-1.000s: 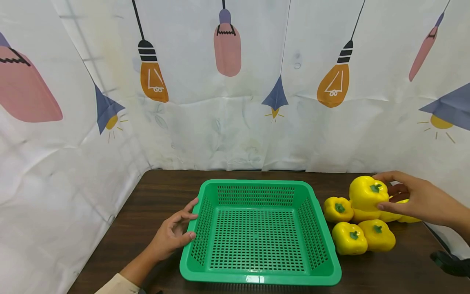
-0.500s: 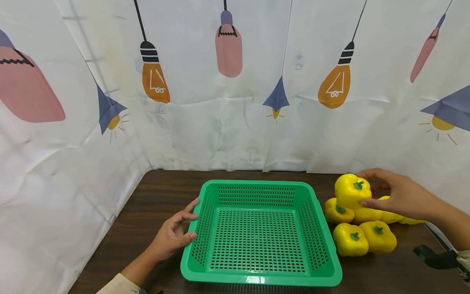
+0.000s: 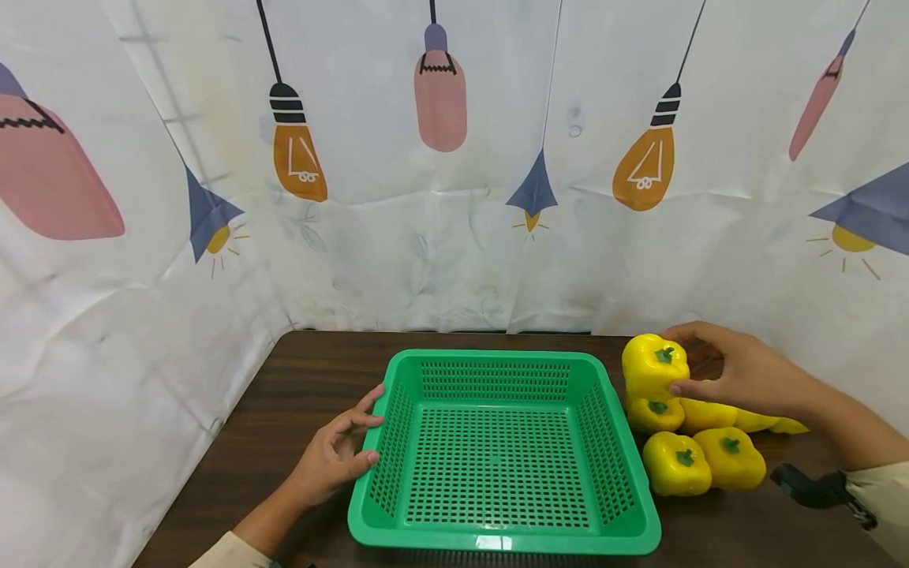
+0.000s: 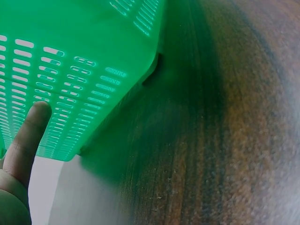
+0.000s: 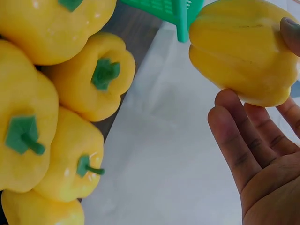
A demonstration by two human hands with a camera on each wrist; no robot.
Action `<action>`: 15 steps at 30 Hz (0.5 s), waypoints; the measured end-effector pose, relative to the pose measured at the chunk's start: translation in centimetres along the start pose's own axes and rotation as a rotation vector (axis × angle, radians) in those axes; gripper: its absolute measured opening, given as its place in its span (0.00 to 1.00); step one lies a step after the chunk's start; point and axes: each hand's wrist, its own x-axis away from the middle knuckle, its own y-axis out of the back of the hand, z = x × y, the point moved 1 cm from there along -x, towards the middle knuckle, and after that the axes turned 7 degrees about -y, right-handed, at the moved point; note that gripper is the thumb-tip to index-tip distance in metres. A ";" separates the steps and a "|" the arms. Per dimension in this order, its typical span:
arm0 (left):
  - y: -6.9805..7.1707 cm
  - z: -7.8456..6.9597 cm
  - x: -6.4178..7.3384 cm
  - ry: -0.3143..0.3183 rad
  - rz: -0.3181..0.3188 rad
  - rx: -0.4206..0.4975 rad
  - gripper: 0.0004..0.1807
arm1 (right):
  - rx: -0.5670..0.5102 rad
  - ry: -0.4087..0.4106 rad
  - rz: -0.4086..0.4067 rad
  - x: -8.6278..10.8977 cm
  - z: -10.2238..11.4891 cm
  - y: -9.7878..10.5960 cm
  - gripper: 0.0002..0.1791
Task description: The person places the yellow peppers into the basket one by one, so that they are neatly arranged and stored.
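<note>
My right hand (image 3: 738,367) holds a yellow bell pepper (image 3: 649,367) between thumb and fingers, above the others at the right of the basket. In the right wrist view the fingertips are at the underside of this pepper (image 5: 243,51), and its green stem is hidden. A green plastic basket (image 3: 504,544) with slotted walls stands in front of me, with nothing in it. At its left side rests my left hand (image 3: 334,457), fingers spread and fingertips at the rim. One straight finger (image 4: 26,140) touches the slotted outer wall in the left wrist view.
Several yellow bell peppers (image 3: 678,465) lie grouped at the right of the basket on the dark wooden table (image 3: 284,410). A white patterned curtain (image 3: 454,260) hangs behind the table and along its left side. A black strap piece (image 3: 809,487) is by the right sleeve.
My right hand has moved left with the bell pepper, from over the back of the group to near the basket's right rim. The left hand and basket stay put.
</note>
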 end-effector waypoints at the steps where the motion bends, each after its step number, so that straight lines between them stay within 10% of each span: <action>1: 0.0 0.0 0.0 -0.004 0.000 -0.002 0.22 | -0.003 0.001 0.000 -0.1 0.2 -0.1 0.34; 15: 0.1 0.2 0.1 0.004 -0.009 -0.005 0.22 | -0.113 0.004 0.087 -2.1 2.4 -1.4 0.35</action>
